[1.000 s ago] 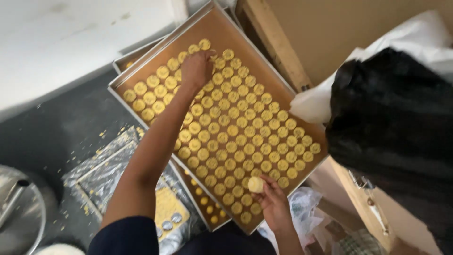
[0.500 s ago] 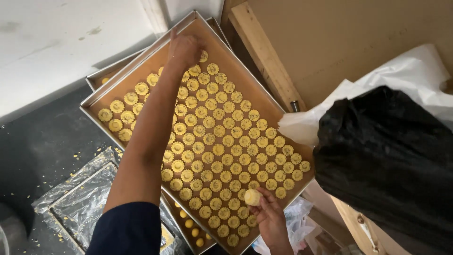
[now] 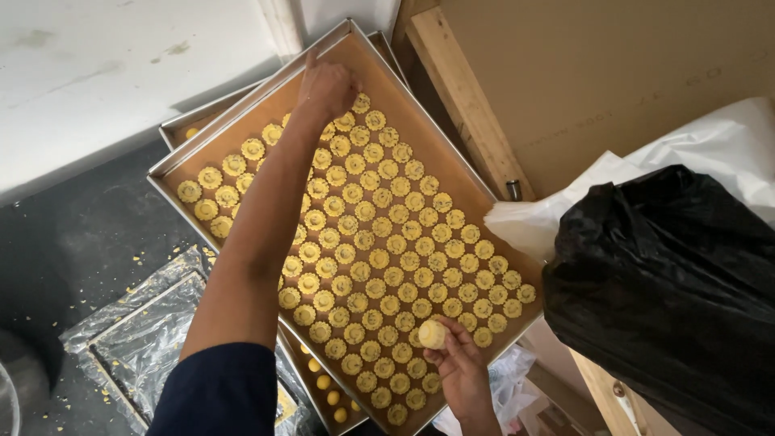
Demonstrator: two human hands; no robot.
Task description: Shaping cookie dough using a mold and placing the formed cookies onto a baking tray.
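We stretch our left hand [image 3: 324,85], fingers bunched together on the flower-shaped pastries [image 3: 379,242] at the tray's [image 3: 452,173] 12 o'clock corner, likely straightening rows, while our right hand [image 3: 460,363] pinches a pale dough ball [image 3: 432,333] at 5 o'clock.

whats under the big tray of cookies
A second tray lies under the top tray, its edge showing at the far corner and, near the bottom, a strip holding a few yellow balls. The rest of it is covered.
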